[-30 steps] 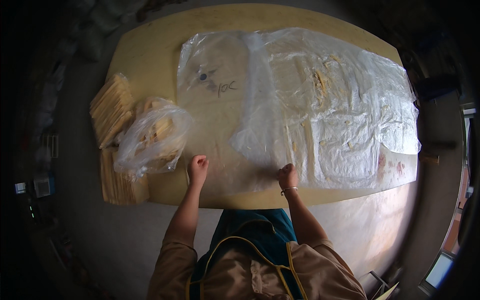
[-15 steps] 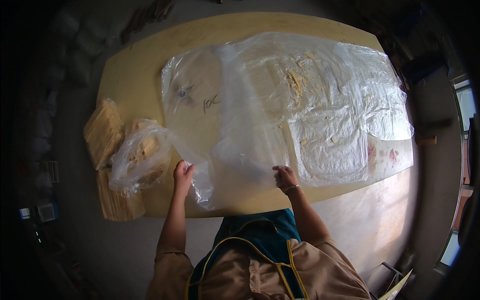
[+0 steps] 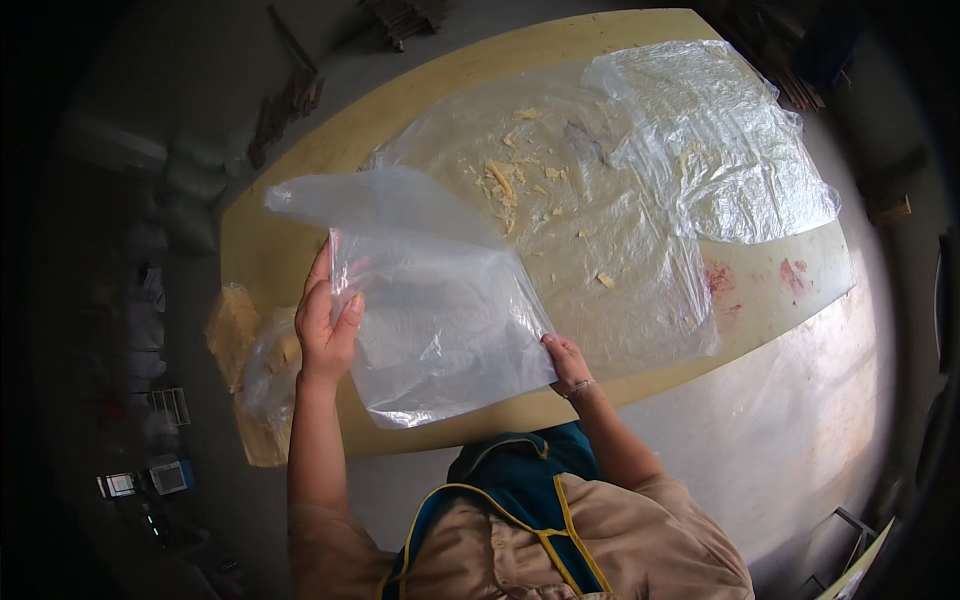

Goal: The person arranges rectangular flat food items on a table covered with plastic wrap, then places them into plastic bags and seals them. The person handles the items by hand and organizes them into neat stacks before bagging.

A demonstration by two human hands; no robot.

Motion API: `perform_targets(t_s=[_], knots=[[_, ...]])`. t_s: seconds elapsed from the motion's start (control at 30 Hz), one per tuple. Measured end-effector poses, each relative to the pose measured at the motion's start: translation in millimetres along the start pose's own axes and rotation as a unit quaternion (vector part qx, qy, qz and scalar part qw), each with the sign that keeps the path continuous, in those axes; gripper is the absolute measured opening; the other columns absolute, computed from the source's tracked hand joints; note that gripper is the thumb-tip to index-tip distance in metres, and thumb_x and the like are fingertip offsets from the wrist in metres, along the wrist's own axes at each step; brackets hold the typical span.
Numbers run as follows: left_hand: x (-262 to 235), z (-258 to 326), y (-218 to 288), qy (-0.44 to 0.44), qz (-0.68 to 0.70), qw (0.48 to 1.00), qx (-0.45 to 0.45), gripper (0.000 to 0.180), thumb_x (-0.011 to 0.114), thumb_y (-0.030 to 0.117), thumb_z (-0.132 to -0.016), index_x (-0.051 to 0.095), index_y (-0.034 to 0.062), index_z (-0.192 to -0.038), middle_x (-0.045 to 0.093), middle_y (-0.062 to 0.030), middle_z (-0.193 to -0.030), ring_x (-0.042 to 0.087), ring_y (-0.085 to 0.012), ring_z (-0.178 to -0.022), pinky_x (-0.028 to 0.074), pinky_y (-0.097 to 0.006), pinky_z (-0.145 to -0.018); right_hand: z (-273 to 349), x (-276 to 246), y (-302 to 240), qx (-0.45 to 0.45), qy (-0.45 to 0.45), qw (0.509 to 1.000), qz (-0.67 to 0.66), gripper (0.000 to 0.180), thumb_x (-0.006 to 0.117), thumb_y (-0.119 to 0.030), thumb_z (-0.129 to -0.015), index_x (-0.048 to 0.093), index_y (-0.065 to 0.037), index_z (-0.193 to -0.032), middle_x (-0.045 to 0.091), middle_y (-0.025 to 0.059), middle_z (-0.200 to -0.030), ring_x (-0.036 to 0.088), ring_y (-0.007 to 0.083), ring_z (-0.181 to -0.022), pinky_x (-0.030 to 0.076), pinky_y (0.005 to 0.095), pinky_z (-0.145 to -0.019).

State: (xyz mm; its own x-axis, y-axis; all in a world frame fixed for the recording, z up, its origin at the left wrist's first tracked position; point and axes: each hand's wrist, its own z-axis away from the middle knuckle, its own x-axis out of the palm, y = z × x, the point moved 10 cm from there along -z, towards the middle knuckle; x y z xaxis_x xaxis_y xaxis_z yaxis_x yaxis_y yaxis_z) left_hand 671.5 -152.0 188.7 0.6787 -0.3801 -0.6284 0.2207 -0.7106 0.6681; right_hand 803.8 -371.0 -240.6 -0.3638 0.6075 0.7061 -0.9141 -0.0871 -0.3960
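A clear plastic sheet (image 3: 450, 310), partly folded with its upper flap bent back, is stretched between my two hands above the near side of the table. My left hand (image 3: 328, 325) grips its left edge, thumb on the front and fingers behind, partly showing through the film. My right hand (image 3: 567, 362) pinches the lower right corner, and a bracelet circles that wrist. More thin plastic film (image 3: 620, 250) lies crumpled on the table to the right, with several pale yellow shavings (image 3: 503, 185) scattered over it.
The pale yellow tabletop (image 3: 270, 215) curves across the view. By my left forearm sit bundles of thin yellowish sticks (image 3: 232, 335), beside a crumpled clear plastic bag (image 3: 268, 375). Shiny film (image 3: 740, 140) covers the far right, near reddish stains (image 3: 718, 278) on the table.
My left hand has risen and moved slightly left, lifting the sheet's left edge. The sheet is now folded over and pulled taut, while the right hand stays almost in place. The view has shifted.
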Motion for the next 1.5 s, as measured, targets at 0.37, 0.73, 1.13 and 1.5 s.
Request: perform_targets(t_s=[0.37,0.73,1.13,1.5], knots=[[-66,85,-68,-0.014,-0.224,0.93,-0.292,0.054,0.056,-0.003,-0.091,0.049,-0.001,-0.144,0.055,-0.0138,-0.144,0.059,-0.0119,-0.094,0.051,-0.028,-0.084,50,0,2,0.135,0.051,0.984,0.108,0.038,0.069,-0.03,-0.092,0.062,-0.006,-0.12,0.068,0.0057,-0.084,0.065,0.0167,-0.068,0.05,0.0314,-0.053],[-65,194,-139,0.056,-0.118,0.921,-0.368,0.053,0.059,-0.003,-0.088,0.052,0.0006,-0.14,0.059,-0.011,-0.142,0.062,-0.0147,-0.097,0.052,-0.029,-0.083,28,58,-61,-0.195,0.023,0.896,0.399,0.035,0.07,-0.019,-0.093,0.057,0.002,-0.118,0.068,0.0105,-0.085,0.065,0.0204,-0.065,0.054,0.0321,-0.059],[-45,238,-140,0.06,-0.069,0.885,-0.456,0.045,0.059,-0.001,-0.091,0.054,0.0012,-0.136,0.058,-0.0032,-0.089,0.066,-0.0141,-0.072,0.05,-0.028,-0.056,31,4,-19,-0.083,0.023,0.852,0.516,0.031,0.067,-0.026,-0.093,0.061,-0.002,-0.111,0.066,0.0139,-0.088,0.069,0.0312,-0.077,0.056,0.0477,-0.066],[-66,297,-167,0.125,-0.003,0.808,-0.576,0.041,0.06,0.006,-0.092,0.06,0.0067,-0.133,0.06,-0.0007,-0.087,0.063,-0.0129,-0.06,0.044,-0.025,-0.049,8,27,-3,-0.006,-0.041,0.991,0.125,0.016,0.059,-0.012,-0.099,0.064,0.001,-0.09,0.068,0.0078,-0.084,0.064,0.0189,-0.073,0.053,0.031,-0.068]])
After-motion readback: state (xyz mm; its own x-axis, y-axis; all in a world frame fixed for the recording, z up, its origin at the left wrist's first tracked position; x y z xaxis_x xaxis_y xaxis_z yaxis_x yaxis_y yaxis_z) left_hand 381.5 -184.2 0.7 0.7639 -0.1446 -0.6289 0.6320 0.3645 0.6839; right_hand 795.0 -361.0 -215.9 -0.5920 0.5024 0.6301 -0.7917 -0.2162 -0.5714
